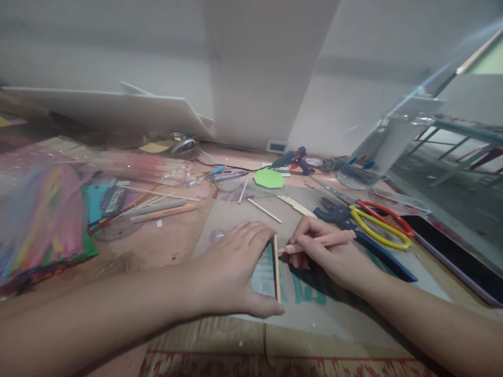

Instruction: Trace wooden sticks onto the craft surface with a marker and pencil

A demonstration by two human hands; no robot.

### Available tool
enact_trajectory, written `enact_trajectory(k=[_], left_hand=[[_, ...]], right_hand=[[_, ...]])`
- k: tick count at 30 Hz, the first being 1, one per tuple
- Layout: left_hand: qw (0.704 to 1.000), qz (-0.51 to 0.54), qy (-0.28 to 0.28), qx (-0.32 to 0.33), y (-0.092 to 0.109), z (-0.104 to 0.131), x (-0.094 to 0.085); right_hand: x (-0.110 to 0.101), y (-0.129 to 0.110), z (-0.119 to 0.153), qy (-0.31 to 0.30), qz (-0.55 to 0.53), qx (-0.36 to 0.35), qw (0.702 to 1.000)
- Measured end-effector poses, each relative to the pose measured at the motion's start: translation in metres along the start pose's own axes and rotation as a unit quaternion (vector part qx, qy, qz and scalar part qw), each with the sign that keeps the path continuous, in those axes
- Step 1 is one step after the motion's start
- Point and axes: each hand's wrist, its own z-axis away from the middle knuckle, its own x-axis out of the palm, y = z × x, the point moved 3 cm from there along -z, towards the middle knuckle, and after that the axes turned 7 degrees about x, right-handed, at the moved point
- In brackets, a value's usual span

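My left hand (231,269) spans a thin wooden stick (277,275), fingertips at its far end and thumb at its near end. In my right hand (332,256) is a peach-coloured marker pen (336,239), pinched between thumb and fingers. Its tip is at the stick's right side, around the upper half. Beneath both hands lies a greyish sheet (239,222) with teal printing. Beyond them are a loose short stick (265,210), a small group of cut sticks (295,204) and a bright green octagon (269,178).
To the right lie blue-handled pliers (385,256), scissors with red and yellow handles (379,230) and a phone (451,256). A glue gun (294,158) and a clear plastic container (361,173) stand behind. Colourful pipe cleaners (51,220) and several pens (165,210) are at the left.
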Motion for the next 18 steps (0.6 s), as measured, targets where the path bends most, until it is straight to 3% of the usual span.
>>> enact_trajectory(k=[18], left_hand=[[1.0, -0.008, 0.014, 0.027, 0.0003, 0.0011, 0.0002]], right_hand=[[-0.0038, 0.0071, -0.0008, 0.007, 0.008, -0.002, 1.0]])
